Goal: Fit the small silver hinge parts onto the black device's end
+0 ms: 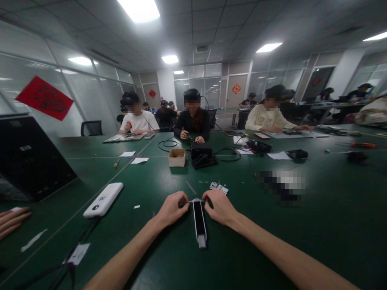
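A long narrow device (199,219) with a black face and a white frame lies on the green table (242,241), between my hands. My left hand (174,206) is closed at the left side of its far end, thumb and fingers curled together around something small. On the other side, my right hand (218,206) has its fingers pinched at the right side of the same end. Thin metal bits show at the fingertips, too small to make out. Just beyond my right hand lie some small white and metal parts (223,189).
A white power bank (103,200) with cables is at the left, near another person's hand (13,221). Ahead stand a small cardboard box (177,158) and a black device (202,154). A black HP computer case (33,157) stands far left. People sit across the table.
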Demonstrator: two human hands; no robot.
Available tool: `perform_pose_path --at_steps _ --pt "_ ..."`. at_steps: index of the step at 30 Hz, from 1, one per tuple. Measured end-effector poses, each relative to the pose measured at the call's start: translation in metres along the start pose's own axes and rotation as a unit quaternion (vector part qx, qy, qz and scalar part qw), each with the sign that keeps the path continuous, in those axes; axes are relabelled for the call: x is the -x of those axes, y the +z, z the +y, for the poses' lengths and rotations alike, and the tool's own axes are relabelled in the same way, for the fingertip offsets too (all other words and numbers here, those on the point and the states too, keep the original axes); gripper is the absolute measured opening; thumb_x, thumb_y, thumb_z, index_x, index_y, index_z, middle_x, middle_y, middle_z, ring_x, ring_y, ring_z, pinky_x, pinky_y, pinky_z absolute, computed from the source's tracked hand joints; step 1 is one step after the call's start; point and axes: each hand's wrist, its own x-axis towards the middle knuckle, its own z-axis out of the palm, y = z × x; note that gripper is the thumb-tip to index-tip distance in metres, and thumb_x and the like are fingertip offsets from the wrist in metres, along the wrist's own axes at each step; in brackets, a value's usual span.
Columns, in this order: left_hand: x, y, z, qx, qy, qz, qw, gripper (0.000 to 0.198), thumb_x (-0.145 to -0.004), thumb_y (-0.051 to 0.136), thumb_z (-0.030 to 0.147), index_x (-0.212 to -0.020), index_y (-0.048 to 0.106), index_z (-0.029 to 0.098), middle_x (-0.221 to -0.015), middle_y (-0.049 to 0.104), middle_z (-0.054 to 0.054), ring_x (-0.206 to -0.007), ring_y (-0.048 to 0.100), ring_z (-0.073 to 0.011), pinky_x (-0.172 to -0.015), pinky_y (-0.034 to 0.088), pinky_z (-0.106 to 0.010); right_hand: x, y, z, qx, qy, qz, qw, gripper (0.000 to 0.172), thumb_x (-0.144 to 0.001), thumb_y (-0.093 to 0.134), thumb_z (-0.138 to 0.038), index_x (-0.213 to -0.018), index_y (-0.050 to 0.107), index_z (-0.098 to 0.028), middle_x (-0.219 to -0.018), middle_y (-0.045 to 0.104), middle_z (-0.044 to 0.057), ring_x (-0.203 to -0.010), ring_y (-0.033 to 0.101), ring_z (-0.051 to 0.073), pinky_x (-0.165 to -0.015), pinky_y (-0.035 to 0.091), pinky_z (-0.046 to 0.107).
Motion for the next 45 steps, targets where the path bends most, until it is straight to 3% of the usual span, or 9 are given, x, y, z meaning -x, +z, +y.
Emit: perform_pose_path --at_steps 9,26,45 --pt "0.0006 -0.0012 0.0006 0.019 0.005 -0.005 1.000 0.011 -0.081 0.058 0.021 -0.090 0.061 0.018 -0.083 0.064 0.000 -0.066 0.055 -0.0128 -0.062 0.043 -0.024 -0.0005 -0.0037 -0.0026 0.007 0.012 -0.010 1.000 0.009 -0.079 0.053 -0.010 -0.082 0.058 -0.017 -0.079 0.060 0.005 -0.074 0.052 0.018 -0.069 0.042 0.033" --pt "0.0002 0.0054 -0.0076 0.044 0.004 0.002 0.999 0.013 -0.081 0.060 0.020 -0.094 0.062 0.020 -0.090 0.068 0.000 -0.072 0.060 -0.0138 -0.069 0.048 -0.025 -0.0010 0.0002 0.0003 -0.003 -0.010 -0.004 1.000 0.011 -0.079 0.052 -0.009 -0.083 0.058 -0.016 -0.079 0.059 0.005 -0.076 0.052 0.018 -0.071 0.041 0.032" --pt "0.0008 0.0055 -0.0072 -0.004 0.010 -0.001 1.000 0.013 -0.082 0.062 0.027 -0.093 0.064 0.021 -0.086 0.067 0.001 -0.067 0.057 -0.0133 -0.064 0.044 -0.024 -0.0006 -0.0019 -0.0009 -0.029 -0.011 -0.022 0.999 0.012 -0.082 0.050 -0.011 -0.088 0.060 -0.016 -0.083 0.061 0.006 -0.078 0.053 0.019 -0.072 0.043 0.034"
